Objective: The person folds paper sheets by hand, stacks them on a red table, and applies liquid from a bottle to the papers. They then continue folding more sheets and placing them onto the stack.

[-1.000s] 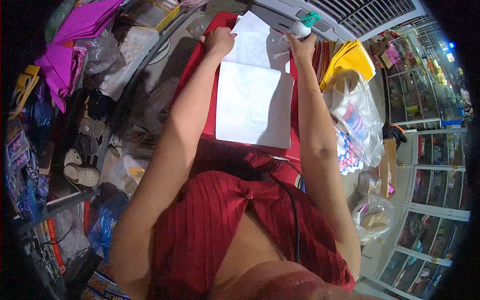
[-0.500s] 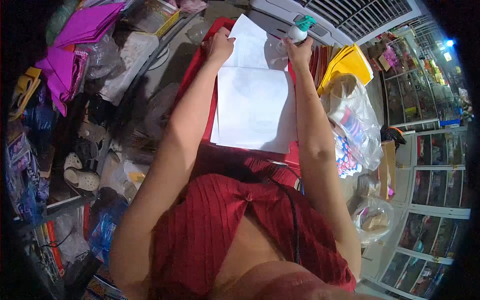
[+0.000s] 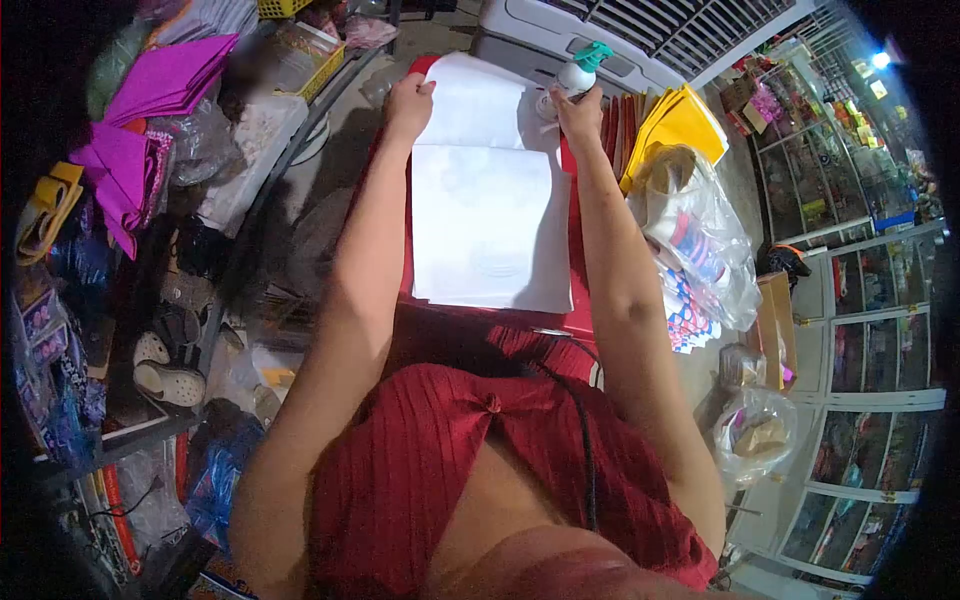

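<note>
White sheets of paper lie on a red table in front of me. The upper sheet reaches toward the far edge, and a lower white sheet with faint marks overlaps its near part. My left hand is closed on the upper sheet's left edge. At the right side, my right hand has its fingers curled in at the sheet's shaded edge; its exact grip is partly hidden. Just beyond it stands a white bottle with a green spray top.
Yellow folded pieces and a clear plastic bag are at the right, before glass display cases. Magenta folded pieces, clogs and packed goods crowd the left. A grey-white case stands behind the table.
The upper sheet's raised far corner has come down and lies flatter. My left hand has shifted slightly left and nearer. My right hand stays beside the bottle. The whole view has shifted a little.
</note>
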`<state>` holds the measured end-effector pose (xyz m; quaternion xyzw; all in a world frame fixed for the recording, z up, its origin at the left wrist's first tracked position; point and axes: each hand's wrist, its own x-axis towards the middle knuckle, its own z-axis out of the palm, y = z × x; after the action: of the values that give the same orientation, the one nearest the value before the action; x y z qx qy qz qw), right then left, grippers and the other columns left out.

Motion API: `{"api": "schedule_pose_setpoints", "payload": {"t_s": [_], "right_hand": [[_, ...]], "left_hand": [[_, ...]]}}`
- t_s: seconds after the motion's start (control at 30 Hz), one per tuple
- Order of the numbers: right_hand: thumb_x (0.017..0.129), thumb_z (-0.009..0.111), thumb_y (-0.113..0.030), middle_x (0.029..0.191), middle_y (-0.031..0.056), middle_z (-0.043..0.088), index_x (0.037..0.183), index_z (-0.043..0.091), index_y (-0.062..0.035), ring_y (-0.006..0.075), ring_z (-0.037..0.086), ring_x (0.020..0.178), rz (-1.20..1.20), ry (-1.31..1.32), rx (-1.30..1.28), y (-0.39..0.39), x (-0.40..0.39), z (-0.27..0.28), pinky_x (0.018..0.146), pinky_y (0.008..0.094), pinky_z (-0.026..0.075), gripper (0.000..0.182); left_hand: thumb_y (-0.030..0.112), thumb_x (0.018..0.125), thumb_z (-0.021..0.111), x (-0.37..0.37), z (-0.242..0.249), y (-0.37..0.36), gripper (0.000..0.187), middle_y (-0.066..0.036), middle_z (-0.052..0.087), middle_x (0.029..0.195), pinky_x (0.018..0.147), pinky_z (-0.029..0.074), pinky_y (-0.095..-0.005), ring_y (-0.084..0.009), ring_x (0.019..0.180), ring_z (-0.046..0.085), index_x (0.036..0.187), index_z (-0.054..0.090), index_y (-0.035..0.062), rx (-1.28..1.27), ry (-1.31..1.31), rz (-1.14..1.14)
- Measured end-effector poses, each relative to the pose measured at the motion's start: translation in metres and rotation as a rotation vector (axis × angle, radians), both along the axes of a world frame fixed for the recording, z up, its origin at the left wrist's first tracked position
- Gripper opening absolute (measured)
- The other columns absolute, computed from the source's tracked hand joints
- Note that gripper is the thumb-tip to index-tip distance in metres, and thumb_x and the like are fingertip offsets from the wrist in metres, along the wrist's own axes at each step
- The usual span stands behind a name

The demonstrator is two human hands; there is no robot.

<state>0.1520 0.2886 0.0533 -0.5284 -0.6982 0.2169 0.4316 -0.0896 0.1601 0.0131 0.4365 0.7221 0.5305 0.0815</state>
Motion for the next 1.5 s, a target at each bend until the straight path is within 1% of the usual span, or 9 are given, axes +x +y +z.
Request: {"api": "schedule_pose_setpoints", "payload": {"t_s": [0.33,0.5,0.67,0.83,0.93,1.17,1.3,1.37,1.5], "right_hand": [[0.071,0.084,-0.042,0.121,0.0299,0.058,0.123,0.044,0.0101,0.0381,0.059,0.114,-0.047,-0.055,-0.198,-0.014,0.001,0.011,0.095,0.0411,0.047,0.084],[0.074,0.078,-0.039,0.125,0.0284,0.052,0.123,0.042,0.0074,0.0467,0.049,0.117,-0.300,-0.276,0.011,-0.041,0.008,0.013,0.100,0.0516,0.043,0.076],[0.077,0.075,-0.040,0.125,0.0273,0.051,0.131,0.043,0.0032,0.0445,0.043,0.123,0.087,-0.232,0.239,-0.091,0.017,0.049,0.098,0.0532,0.040,0.077],[0.072,0.080,-0.051,0.133,0.0182,0.051,0.142,0.039,-0.0094,0.0416,0.040,0.128,0.273,-0.707,0.692,-0.122,-0.001,0.066,0.101,0.0550,0.035,0.091],[0.077,0.077,-0.044,0.130,0.0176,0.053,0.139,0.042,-0.0104,0.0396,0.044,0.126,0.332,-0.792,0.718,-0.110,0.000,0.058,0.100,0.0568,0.035,0.079],[0.085,0.064,-0.019,0.108,0.0152,0.065,0.113,0.062,-0.0077,0.0355,0.063,0.100,0.535,-0.652,0.482,-0.085,0.001,0.054,0.084,0.0454,0.049,0.030],[0.087,0.062,-0.018,0.100,0.0162,0.070,0.110,0.068,-0.0076,0.0373,0.067,0.092,0.523,-0.685,0.305,-0.066,0.002,0.051,0.081,0.0446,0.052,0.026],[0.086,0.064,-0.032,0.094,0.0202,0.069,0.111,0.067,-0.0073,0.0381,0.067,0.087,0.596,-0.605,0.328,-0.044,0.007,0.044,0.078,0.0424,0.051,0.035],[0.090,0.058,-0.017,0.085,0.0206,0.068,0.099,0.064,0.0013,0.0334,0.065,0.074,0.595,-0.510,0.439,-0.031,0.001,0.042,0.066,0.0396,0.049,0.021]], "left_hand": [[0.031,0.092,0.062,-0.027,0.008,-0.008,0.030,-0.015,0.063,0.079,0.067,0.045,-0.0394,-0.0242,0.073,0.060,0.093,0.062,0.0014,0.173,-0.185,-0.101],[0.031,0.093,0.060,-0.028,-0.008,0.011,0.030,-0.016,0.067,0.086,0.072,0.048,-0.0380,-0.0247,0.078,0.063,0.103,0.063,0.0026,0.234,-0.155,-0.141],[0.033,0.094,0.056,-0.007,0.001,0.002,0.033,-0.020,0.068,0.099,0.080,0.049,-0.0422,-0.0377,0.094,0.064,0.110,0.062,0.0046,0.274,-0.100,-0.135],[0.025,0.095,0.055,0.012,0.004,-0.018,0.029,-0.021,0.067,0.103,0.081,0.049,-0.0420,-0.0361,0.098,0.065,0.113,0.060,0.0025,0.268,-0.045,-0.209],[0.023,0.095,0.056,0.016,0.013,-0.035,0.028,-0.021,0.067,0.104,0.080,0.049,-0.0400,-0.0324,0.095,0.065,0.112,0.059,0.0000,0.441,0.127,-0.144],[0.026,0.091,0.065,0.029,0.034,-0.083,0.039,-0.015,0.062,0.109,0.086,0.047,-0.0409,-0.0274,0.102,0.060,0.118,0.054,0.0009,0.043,-0.016,-0.404],[0.035,0.085,0.072,0.065,0.051,-0.120,0.062,-0.009,0.042,0.137,0.101,0.035,-0.0513,-0.0360,0.127,0.039,0.138,0.045,0.0171,0.387,0.555,-0.063],[0.037,0.085,0.071,0.083,0.050,-0.133,0.065,-0.009,0.045,0.137,0.105,0.034,-0.0483,-0.0350,0.129,0.038,0.141,0.044,0.0189,0.312,0.894,-0.210],[0.031,0.085,0.068,0.107,0.034,-0.139,0.060,-0.006,0.038,0.152,0.117,0.023,-0.0467,-0.0261,0.143,0.028,0.140,0.049,0.0189,0.149,1.040,-0.585]]}}
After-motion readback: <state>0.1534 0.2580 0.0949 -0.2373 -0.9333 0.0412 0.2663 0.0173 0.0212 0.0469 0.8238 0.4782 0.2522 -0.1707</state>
